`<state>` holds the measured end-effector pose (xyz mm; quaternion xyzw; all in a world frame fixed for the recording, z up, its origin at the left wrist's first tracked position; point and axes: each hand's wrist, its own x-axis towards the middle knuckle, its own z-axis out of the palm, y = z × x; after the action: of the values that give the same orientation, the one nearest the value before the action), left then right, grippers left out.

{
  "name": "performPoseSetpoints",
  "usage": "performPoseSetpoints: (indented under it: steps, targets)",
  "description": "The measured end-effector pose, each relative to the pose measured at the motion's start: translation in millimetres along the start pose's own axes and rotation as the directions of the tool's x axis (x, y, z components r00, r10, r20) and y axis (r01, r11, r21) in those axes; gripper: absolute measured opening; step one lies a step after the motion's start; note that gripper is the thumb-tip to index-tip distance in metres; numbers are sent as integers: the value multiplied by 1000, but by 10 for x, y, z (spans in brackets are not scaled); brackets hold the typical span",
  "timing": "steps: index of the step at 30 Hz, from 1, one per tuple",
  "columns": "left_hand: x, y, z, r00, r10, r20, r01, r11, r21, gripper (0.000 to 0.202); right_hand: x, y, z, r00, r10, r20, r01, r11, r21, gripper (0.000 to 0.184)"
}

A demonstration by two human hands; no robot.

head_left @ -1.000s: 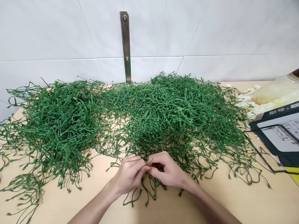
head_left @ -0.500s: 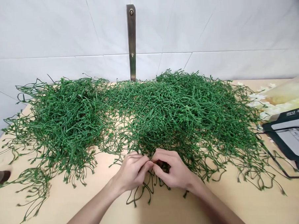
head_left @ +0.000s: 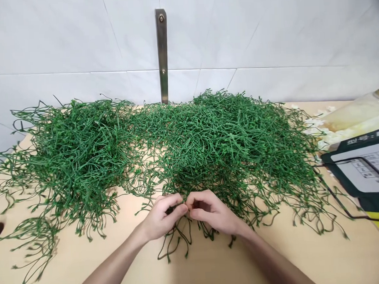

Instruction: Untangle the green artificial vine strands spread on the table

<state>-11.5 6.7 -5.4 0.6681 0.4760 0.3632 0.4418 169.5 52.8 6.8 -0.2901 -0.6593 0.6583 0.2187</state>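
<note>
My left hand (head_left: pixel 165 214) and my right hand (head_left: pixel 213 211) meet at the front edge of a big heap of green artificial stems (head_left: pixel 221 140). Thumb and fingers of each hand are pinched together, the fingertips of both almost touching. Whatever sits between them is too small or hidden to make out. A few loose stems (head_left: pixel 178 243) with small leafy tips poke out beneath the hands onto the tabletop. On the left a second thick pile of the same stems (head_left: pixel 79 146) joins the heap along the back.
Green stems lie spread over the pale wooden table (head_left: pixel 135 270). At right stand a dark box with a printed label (head_left: pixel 363 168), a thin black wire frame (head_left: pixel 339 202) and white flowers (head_left: pixel 317 132). A metal bracket (head_left: pixel 162 55) is fixed to the tiled wall behind.
The view has shifted slightly to the right. My hands stay together in front of the heap; the fingers of my right hand are a little more curved and the left thumb lies straighter.
</note>
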Motion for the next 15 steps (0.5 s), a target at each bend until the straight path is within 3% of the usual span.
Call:
performPoseSetpoints:
  steps: [4,8,15]
  targets:
    - [16,-7,-2,999,-32,-44,30,999,-41,45,55,-38,-9,999,45,8,-45,998,43,7]
    - [16,-42,8,996,-44,-80,41,999,-34,44,121,-87,-20,996,88,26,-88,996,-10,17]
    - [7,-62,22,998,-1,-69,1,1000,-1,39,205,6,-10,998,59,14,-59,997,47,12]
